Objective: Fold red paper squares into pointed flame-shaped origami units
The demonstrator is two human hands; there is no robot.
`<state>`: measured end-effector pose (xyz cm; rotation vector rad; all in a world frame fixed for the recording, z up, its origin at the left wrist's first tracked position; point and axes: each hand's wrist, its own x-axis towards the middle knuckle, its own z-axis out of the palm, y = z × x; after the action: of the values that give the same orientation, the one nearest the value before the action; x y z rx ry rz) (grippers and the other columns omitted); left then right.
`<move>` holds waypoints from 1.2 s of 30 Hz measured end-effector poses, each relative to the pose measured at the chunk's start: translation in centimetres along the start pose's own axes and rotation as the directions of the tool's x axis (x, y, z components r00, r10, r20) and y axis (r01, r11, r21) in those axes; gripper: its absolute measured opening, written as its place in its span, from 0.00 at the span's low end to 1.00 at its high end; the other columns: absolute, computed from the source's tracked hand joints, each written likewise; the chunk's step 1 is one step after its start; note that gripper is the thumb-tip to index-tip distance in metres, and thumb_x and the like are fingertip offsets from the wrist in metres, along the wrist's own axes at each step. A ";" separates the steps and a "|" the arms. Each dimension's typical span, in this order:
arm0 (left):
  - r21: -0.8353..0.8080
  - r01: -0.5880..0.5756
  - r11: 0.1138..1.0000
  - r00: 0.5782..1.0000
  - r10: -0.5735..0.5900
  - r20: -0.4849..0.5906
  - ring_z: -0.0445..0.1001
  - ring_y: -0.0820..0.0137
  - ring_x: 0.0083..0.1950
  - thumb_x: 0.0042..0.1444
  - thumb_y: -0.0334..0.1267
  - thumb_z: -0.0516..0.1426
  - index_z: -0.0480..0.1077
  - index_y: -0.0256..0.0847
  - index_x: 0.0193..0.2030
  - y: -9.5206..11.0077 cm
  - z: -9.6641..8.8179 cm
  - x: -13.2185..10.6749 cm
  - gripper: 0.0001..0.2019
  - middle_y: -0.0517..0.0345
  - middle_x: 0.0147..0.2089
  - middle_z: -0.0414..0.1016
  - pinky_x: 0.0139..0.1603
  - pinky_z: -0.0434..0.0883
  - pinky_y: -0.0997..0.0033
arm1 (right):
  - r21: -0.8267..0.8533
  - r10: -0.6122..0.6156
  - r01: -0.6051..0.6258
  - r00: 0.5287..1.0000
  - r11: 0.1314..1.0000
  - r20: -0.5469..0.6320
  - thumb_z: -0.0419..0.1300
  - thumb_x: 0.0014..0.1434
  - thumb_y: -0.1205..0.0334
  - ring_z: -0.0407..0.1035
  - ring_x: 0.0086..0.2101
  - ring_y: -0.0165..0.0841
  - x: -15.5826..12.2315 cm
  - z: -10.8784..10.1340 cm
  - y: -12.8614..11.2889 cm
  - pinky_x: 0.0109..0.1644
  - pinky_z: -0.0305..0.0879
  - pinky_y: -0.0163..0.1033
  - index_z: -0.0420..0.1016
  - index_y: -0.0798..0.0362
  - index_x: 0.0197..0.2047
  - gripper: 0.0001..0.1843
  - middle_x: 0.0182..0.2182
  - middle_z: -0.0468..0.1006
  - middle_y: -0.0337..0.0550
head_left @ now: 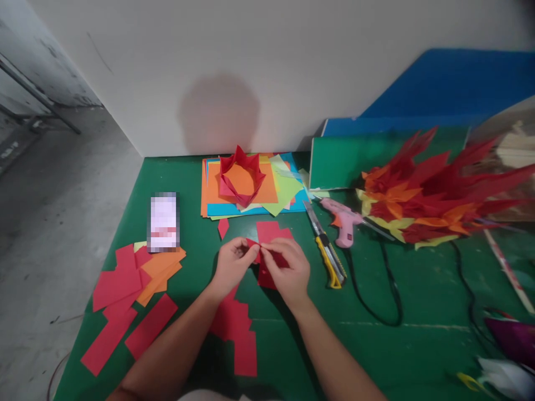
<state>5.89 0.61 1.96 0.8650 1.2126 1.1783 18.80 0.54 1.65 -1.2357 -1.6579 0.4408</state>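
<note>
My left hand and my right hand meet at the middle of the green table. Both pinch a small folded piece of red paper between fingertips. Under and behind the hands lie more red paper pieces. Red strips lie between my forearms. A folded red paper crown sits on a stack of coloured sheets at the back of the table.
A phone lies at the left, with red and orange paper strips in front of it. A yellow utility knife and a pink glue gun with black cord lie right of my hands. A red-orange paper flame piece and green and blue boards stand at the right.
</note>
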 end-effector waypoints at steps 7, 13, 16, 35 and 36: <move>-0.060 0.032 0.998 0.999 -0.033 -0.024 0.63 0.78 0.23 0.40 0.50 0.66 0.64 0.37 0.20 0.2 -0.1 0.2 0.20 0.64 0.20 0.66 0.26 0.62 0.77 | -0.134 -0.240 0.248 0.968 0.959 0.075 0.58 0.58 0.68 0.70 0.30 0.33 0.2 -0.6 0.2 0.34 0.67 0.41 0.77 0.47 0.38 0.09 0.30 0.77 0.43; -0.157 0.129 0.979 0.991 -0.123 0.050 0.62 0.79 0.23 0.42 0.50 0.66 0.68 0.36 0.20 -0.3 -0.5 0.4 0.19 0.63 0.20 0.66 0.26 0.62 0.78 | -0.153 -0.336 0.353 0.934 0.923 0.124 0.58 0.58 0.70 0.70 0.31 0.33 0.4 -1.0 0.6 0.34 0.67 0.40 0.76 0.49 0.41 0.10 0.30 0.76 0.44; -0.183 0.146 0.972 0.989 -0.141 0.039 0.62 0.78 0.22 0.44 0.52 0.65 0.69 0.36 0.21 -0.7 -0.6 0.4 0.19 0.63 0.19 0.66 0.26 0.62 0.78 | -0.152 -0.324 0.347 0.933 0.926 0.155 0.57 0.59 0.69 0.71 0.32 0.34 0.4 -1.0 0.8 0.35 0.68 0.40 0.76 0.49 0.42 0.11 0.31 0.77 0.45; -0.171 0.119 0.978 0.990 -0.130 -0.055 0.67 0.78 0.26 0.38 0.43 0.68 0.69 0.36 0.23 0.3 0.1 0.3 0.15 0.63 0.23 0.71 0.30 0.66 0.78 | -0.143 -0.361 0.386 0.916 0.911 0.173 0.57 0.58 0.72 0.71 0.34 0.35 0.5 -0.9 1.1 0.36 0.70 0.41 0.74 0.50 0.48 0.16 0.34 0.77 0.47; -0.166 0.116 0.979 0.990 -0.127 -0.060 0.67 0.78 0.26 0.38 0.42 0.68 0.68 0.36 0.22 0.3 0.1 0.3 0.15 0.64 0.23 0.70 0.30 0.66 0.78 | -0.135 -0.371 0.395 0.912 0.909 0.174 0.57 0.58 0.72 0.71 0.34 0.35 0.5 -0.8 1.1 0.36 0.70 0.41 0.74 0.50 0.48 0.16 0.34 0.77 0.47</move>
<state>5.88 1.02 2.18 0.6237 1.1915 1.1977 20.10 1.20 1.40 -0.9758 -2.0438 0.1504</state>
